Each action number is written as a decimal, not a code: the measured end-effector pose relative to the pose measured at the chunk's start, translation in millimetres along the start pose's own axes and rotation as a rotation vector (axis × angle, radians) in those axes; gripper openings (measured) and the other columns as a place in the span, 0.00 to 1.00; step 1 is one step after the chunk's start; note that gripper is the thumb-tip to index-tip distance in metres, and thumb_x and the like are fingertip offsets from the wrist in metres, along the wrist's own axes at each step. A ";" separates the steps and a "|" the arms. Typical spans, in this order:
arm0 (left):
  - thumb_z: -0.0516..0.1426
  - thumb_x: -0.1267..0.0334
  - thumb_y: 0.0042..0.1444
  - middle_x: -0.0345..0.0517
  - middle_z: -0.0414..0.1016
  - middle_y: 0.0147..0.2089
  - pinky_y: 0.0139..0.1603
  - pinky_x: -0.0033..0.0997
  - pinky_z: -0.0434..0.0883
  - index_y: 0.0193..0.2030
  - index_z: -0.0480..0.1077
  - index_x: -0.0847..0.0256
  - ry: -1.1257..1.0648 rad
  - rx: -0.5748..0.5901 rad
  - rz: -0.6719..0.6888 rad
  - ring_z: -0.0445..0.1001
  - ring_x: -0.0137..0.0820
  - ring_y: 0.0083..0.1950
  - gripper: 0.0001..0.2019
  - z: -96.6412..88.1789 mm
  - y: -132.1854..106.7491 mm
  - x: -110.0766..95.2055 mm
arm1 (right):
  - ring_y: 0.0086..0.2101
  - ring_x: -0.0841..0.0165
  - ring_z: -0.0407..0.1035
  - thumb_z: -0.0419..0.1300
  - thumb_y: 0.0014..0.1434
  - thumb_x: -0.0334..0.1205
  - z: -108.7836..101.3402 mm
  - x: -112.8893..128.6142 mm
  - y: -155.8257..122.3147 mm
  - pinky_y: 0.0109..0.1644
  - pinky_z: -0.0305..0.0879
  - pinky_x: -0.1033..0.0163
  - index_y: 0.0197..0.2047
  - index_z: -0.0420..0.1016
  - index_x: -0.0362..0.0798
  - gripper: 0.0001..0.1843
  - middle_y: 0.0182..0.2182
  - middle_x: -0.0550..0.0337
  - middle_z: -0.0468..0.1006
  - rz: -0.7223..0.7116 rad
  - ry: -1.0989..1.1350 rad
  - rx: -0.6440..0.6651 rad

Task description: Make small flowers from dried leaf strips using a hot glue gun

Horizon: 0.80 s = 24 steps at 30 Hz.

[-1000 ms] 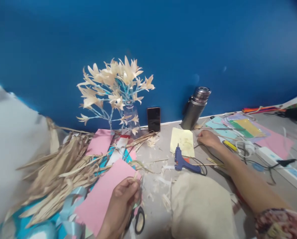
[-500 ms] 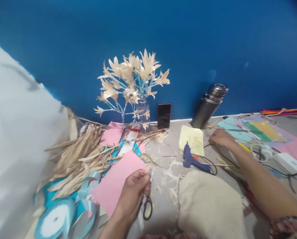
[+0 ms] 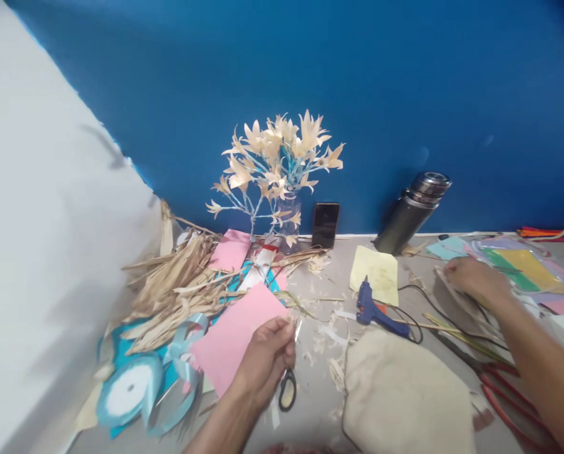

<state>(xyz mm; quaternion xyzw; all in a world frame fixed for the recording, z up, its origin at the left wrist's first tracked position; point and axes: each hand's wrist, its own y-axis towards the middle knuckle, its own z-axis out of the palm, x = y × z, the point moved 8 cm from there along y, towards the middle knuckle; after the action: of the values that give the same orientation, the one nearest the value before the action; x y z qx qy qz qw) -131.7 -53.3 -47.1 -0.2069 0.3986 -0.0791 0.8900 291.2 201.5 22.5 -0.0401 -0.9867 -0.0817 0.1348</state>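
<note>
My left hand (image 3: 270, 350) is closed in a pinch over the lower middle of the table; a tiny pale bit shows at its fingertips, too small to name. Scissors with a black handle loop (image 3: 287, 391) lie beneath that hand, partly hidden by it. At the right, my right hand (image 3: 475, 280) has its fingers curled on the edge of a flat brownish piece (image 3: 445, 293). Large red-handled scissors (image 3: 509, 394) lie below the right forearm. Left of them is a blue glue gun (image 3: 374, 310), beside a yellow paper (image 3: 374, 271).
Pale artificial flowers (image 3: 277, 151) stand in a clear bottle (image 3: 289, 217) by the blue wall, near a phone (image 3: 325, 225) and a tilted flask (image 3: 412, 214). Dried husks (image 3: 178, 293), pink paper (image 3: 237, 334) and a ribbon roll (image 3: 128, 391) crowd the left. A beige cloth (image 3: 405, 391) lies in front.
My right hand has moved right and now has a brownish piece at its fingers. My left hand stays in its pinch. The view has shifted left, bringing the red-handled scissors into clearer sight.
</note>
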 end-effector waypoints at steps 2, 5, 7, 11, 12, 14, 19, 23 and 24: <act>0.71 0.58 0.46 0.35 0.63 0.22 0.23 0.20 0.55 0.30 0.66 0.63 -0.098 0.027 -0.018 0.57 0.20 0.21 0.18 3.0 -1.2 -3.2 | 0.31 0.49 0.73 0.61 0.49 0.30 -17.9 -1.3 -11.8 0.34 0.60 0.48 0.26 0.78 0.49 0.06 0.31 0.38 0.79 0.111 -0.078 -0.004; 0.71 0.62 0.47 0.36 0.64 0.27 0.23 0.19 0.55 0.32 0.68 0.65 -0.231 0.082 -0.013 0.56 0.18 0.23 0.16 11.1 -6.0 -12.2 | 0.29 0.54 0.72 0.61 0.56 0.36 -40.9 43.8 -47.7 0.35 0.63 0.51 0.37 0.78 0.49 0.06 0.32 0.43 0.80 0.007 0.209 -0.057; 0.70 0.64 0.48 0.38 0.65 0.30 0.22 0.18 0.55 0.33 0.68 0.66 -0.287 0.118 0.003 0.56 0.17 0.24 0.15 17.7 -10.1 -19.1 | 0.26 0.60 0.69 0.63 0.57 0.45 -40.9 88.8 -84.8 0.32 0.64 0.55 0.41 0.78 0.48 0.12 0.31 0.45 0.80 -0.042 0.571 0.019; 0.68 0.66 0.51 0.38 0.64 0.31 0.21 0.18 0.55 0.33 0.69 0.68 -0.339 0.158 0.020 0.55 0.17 0.23 0.12 29.7 -16.9 -28.5 | 0.20 0.71 0.63 0.64 0.57 0.54 -12.9 204.5 -175.0 0.23 0.59 0.64 0.38 0.79 0.47 0.18 0.26 0.55 0.78 -0.251 0.968 0.512; 0.68 0.67 0.51 0.38 0.64 0.31 0.21 0.18 0.56 0.33 0.69 0.67 -0.353 0.163 0.030 0.55 0.16 0.23 0.11 32.0 -18.2 -30.9 | 0.21 0.72 0.63 0.64 0.57 0.52 -8.6 227.1 -194.4 0.24 0.59 0.66 0.39 0.79 0.46 0.17 0.25 0.57 0.77 -0.300 1.001 0.593; 0.68 0.68 0.51 0.37 0.64 0.31 0.21 0.17 0.56 0.34 0.69 0.67 -0.388 0.173 0.046 0.55 0.16 0.23 0.11 35.6 -20.6 -35.1 | 0.21 0.73 0.63 0.62 0.59 0.50 -3.0 262.0 -225.3 0.25 0.59 0.67 0.38 0.78 0.45 0.16 0.23 0.60 0.76 -0.389 1.066 0.731; 0.68 0.70 0.51 0.37 0.63 0.31 0.21 0.16 0.57 0.34 0.69 0.66 -0.430 0.168 0.039 0.59 0.17 0.25 0.11 39.0 -24.9 -40.5 | 0.22 0.74 0.63 0.59 0.63 0.49 0.7 291.7 -250.7 0.27 0.58 0.69 0.35 0.77 0.44 0.16 0.20 0.62 0.73 -0.436 1.109 0.809; 0.68 0.69 0.50 0.38 0.65 0.32 0.21 0.16 0.58 0.34 0.69 0.66 -0.406 0.166 0.048 0.61 0.18 0.25 0.11 40.6 -25.9 -43.8 | 0.20 0.74 0.61 0.57 0.63 0.51 5.4 291.2 -250.4 0.24 0.55 0.69 0.37 0.78 0.43 0.19 0.17 0.64 0.70 -0.404 1.060 0.796; 0.68 0.69 0.50 0.38 0.65 0.32 0.21 0.16 0.59 0.34 0.69 0.66 -0.393 0.167 0.056 0.62 0.18 0.26 0.11 40.9 -25.9 -44.5 | 0.20 0.74 0.61 0.57 0.63 0.51 6.5 290.7 -250.2 0.24 0.55 0.69 0.37 0.78 0.42 0.19 0.17 0.64 0.70 -0.396 1.054 0.792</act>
<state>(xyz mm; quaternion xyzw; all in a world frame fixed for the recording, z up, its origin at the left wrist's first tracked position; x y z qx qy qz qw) -130.5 -50.5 18.6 -0.1327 0.2151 -0.0454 0.9665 -15.0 -26.8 57.9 0.2384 -0.7336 0.2535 0.5837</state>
